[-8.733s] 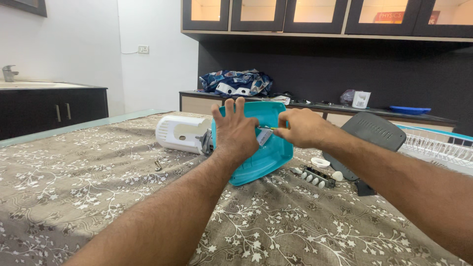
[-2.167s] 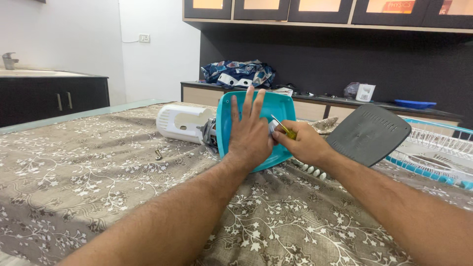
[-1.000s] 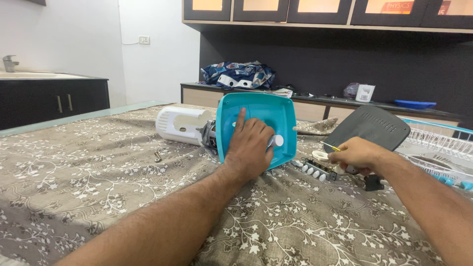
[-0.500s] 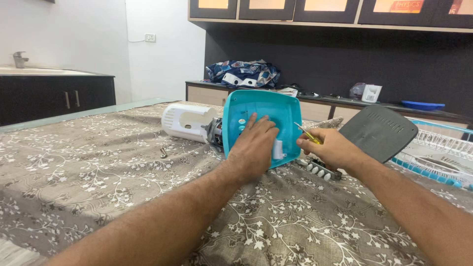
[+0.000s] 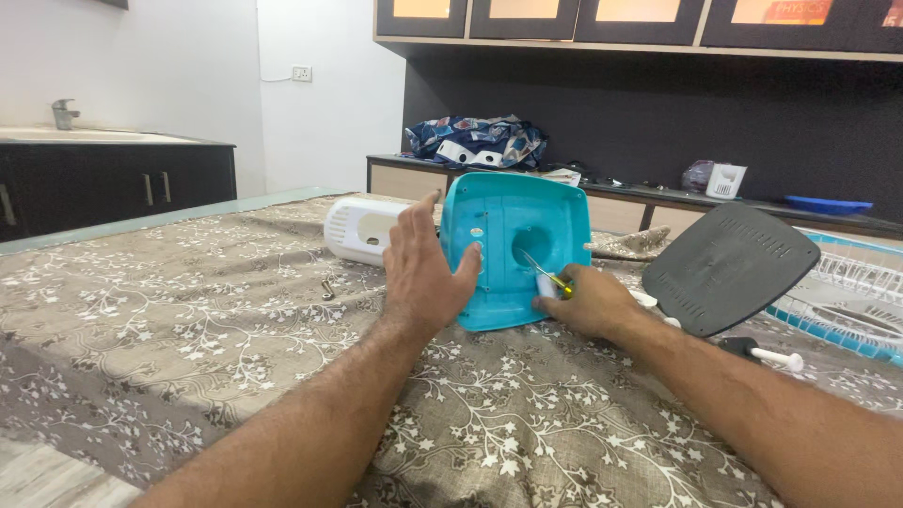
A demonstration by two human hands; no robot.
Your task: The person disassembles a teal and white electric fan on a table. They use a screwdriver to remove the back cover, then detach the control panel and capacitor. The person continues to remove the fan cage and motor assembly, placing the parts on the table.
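1. The left hand [image 5: 420, 273] is spread open, fingers straight and a little apart. Its palm and thumb rest against the left edge of the turquoise plastic cover [image 5: 513, 246].
2. The right hand [image 5: 585, 299] is curled closed around a small screwdriver [image 5: 546, 274] with a yellow handle. The thin shaft points up and left into the hollow inside of the cover.
3. A small white piece shows under the right hand's fingers at the cover's lower edge. What it is cannot be told.
4. The turquoise cover stands tilted on its lower edge on the bench [image 5: 188, 320], near the middle, its open inside facing the camera. It sits between the two hands.
5. The bench is spread with one brown cloth printed with white flowers.
6. One white motor housing [image 5: 362, 229] lies just behind the left hand, next to the cover.
7. One dark grey flat panel [image 5: 729, 266] leans tilted to the right of the right hand.
8. One wire fan guard [image 5: 851, 296] with a turquoise rim lies at the far right edge.
9. One small metal part [image 5: 326, 288] lies on the cloth left of the left hand.
10. One dark tool with a white tip [image 5: 762, 352] lies near the right forearm.
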